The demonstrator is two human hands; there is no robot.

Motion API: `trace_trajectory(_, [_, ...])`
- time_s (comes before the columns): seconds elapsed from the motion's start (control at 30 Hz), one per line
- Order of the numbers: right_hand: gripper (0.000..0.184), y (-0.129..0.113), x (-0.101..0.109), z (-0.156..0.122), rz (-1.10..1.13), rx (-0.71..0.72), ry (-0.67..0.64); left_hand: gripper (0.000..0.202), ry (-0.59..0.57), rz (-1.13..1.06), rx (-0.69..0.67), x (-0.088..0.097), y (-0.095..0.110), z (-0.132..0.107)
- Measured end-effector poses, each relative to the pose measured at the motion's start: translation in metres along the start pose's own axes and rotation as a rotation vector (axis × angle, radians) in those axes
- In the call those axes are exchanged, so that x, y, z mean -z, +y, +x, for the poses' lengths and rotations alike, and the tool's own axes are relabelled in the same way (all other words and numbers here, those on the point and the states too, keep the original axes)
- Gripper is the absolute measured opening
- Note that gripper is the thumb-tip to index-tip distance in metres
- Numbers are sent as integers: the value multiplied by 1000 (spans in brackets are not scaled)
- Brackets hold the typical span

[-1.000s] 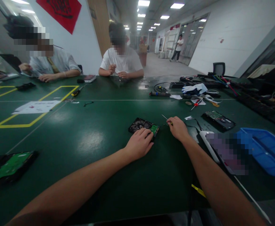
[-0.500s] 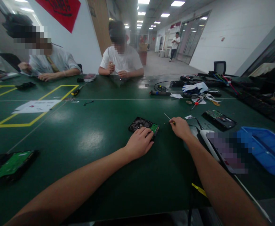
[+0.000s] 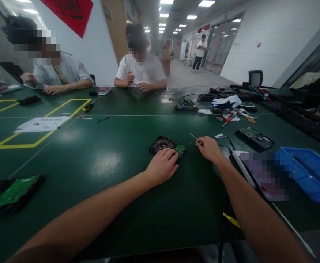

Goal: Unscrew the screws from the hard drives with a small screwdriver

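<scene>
A hard drive (image 3: pixel 162 143) with a green circuit board lies on the table in front of me. My left hand (image 3: pixel 164 164) is laid over its near side, fingers curled on top and the thumb by the near edge, holding it; part of the drive is hidden beneath. To the right of it, my right hand (image 3: pixel 207 148) is closed round the handle of a small screwdriver (image 3: pixel 194 136). The thin metal shaft points up and left, apart from the drive. Tiny dark specks, perhaps screws, lie near the right fingertips.
Another hard drive (image 3: pixel 254 138) and a blue tray (image 3: pixel 310 175) are at right, beside a white-edged device (image 3: pixel 247 168). A third drive (image 3: pixel 14 193) lies at left. Beyond are a red screwdriver (image 3: pixel 229 119), a dark cylindrical tool (image 3: pixel 185 108) and cables. Two people sit across the green table (image 3: pixel 127 219).
My right hand and the screwdriver have shifted slightly left. My left hand stays on the hard drive. In the background, a standing person has moved a little left.
</scene>
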State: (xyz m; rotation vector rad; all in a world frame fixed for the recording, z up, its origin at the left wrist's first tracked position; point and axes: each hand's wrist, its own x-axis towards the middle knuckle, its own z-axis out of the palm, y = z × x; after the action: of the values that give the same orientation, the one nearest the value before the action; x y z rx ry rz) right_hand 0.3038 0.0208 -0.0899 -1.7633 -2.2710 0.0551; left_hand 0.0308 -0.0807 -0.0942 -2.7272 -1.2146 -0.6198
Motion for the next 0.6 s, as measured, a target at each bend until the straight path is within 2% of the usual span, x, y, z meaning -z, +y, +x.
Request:
trace_trajectory(0.23, [15, 1, -2, 0, -24, 2, -1, 34, 3, -19, -14, 3, -1, -1])
trace_trajectory(0.43, [15, 1, -4, 1, -21, -9, 12, 25, 53, -3, -37, 1, -4, -4])
trace_trajectory(0.6, [14, 0, -1, 0, -8, -29, -4, 26, 60, -10, -29, 2, -15, -7])
